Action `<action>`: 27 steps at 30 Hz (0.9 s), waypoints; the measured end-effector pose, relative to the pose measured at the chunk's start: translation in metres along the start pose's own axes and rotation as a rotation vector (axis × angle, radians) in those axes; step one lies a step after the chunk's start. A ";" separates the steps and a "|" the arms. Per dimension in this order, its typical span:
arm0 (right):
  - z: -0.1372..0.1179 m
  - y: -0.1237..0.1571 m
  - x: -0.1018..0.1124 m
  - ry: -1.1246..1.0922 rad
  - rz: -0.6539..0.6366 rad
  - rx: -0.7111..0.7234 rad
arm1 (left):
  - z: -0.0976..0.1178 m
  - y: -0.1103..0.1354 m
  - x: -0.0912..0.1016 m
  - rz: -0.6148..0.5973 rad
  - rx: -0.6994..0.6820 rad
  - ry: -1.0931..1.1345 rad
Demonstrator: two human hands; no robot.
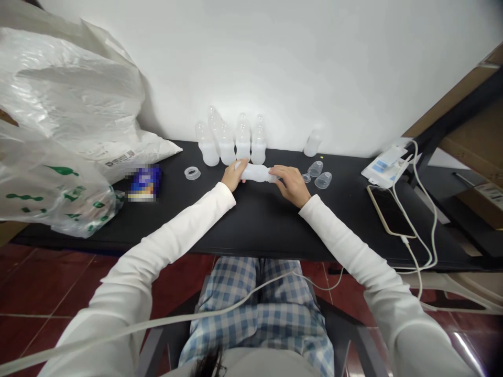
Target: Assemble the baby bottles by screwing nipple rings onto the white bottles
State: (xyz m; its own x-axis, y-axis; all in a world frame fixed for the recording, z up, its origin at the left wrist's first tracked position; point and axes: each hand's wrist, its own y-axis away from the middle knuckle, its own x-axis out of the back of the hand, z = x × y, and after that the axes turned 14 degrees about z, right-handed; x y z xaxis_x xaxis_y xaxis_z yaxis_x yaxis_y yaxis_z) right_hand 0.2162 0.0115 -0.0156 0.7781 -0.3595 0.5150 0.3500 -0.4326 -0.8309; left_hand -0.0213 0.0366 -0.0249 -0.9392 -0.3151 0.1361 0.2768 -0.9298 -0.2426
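While plastic bags [58, 131] bulge far left of the grip and a clear ring [192, 173] lies just left, the left hand [233, 176] wraps one end of a translucent bottle [257, 173] lying sideways above the black table [255, 225] — the right hand [291, 186] closes on the other end. Two loose caps [319, 175] sit just right.

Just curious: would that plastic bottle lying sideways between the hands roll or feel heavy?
The bottle looks translucent and empty, so probably light. Round-bodied and sideways between the left hand and right hand, it would likely roll on the smooth table if released.
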 end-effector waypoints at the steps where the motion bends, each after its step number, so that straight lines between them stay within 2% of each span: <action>1: -0.001 0.000 0.000 0.020 -0.010 0.010 | -0.001 -0.001 0.000 -0.004 0.023 -0.002; 3: -0.001 0.001 0.000 0.037 -0.033 -0.005 | -0.001 0.000 0.001 -0.006 0.070 0.004; 6: 0.003 0.003 -0.002 -0.018 -0.035 -0.110 | 0.002 0.004 0.001 0.024 0.056 0.017; 11: 0.006 0.000 -0.001 -0.212 0.069 -0.311 | 0.007 0.011 0.001 -0.017 -0.059 0.036; 15: 0.002 -0.003 0.002 -0.251 0.105 -0.362 | 0.010 0.013 0.003 -0.048 -0.141 0.032; 18: 0.001 -0.001 -0.001 -0.252 0.100 -0.338 | 0.012 0.014 0.004 -0.004 -0.174 -0.026; 20: 0.002 0.002 -0.004 -0.191 0.084 -0.294 | 0.011 0.014 0.004 0.021 -0.123 -0.047; 24: 0.001 0.005 -0.006 -0.011 0.038 -0.134 | 0.007 0.012 0.003 -0.012 0.032 -0.051; 27: -0.001 0.004 -0.003 0.044 -0.012 -0.028 | 0.008 0.012 0.002 0.002 0.057 -0.078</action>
State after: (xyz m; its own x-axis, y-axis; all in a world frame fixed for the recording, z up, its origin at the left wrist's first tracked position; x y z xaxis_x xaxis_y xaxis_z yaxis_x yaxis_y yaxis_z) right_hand 0.2148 0.0103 -0.0206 0.7502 -0.3897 0.5341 0.3439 -0.4600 -0.8186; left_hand -0.0186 0.0231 -0.0198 -0.9206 -0.3286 0.2111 0.2918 -0.9379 -0.1877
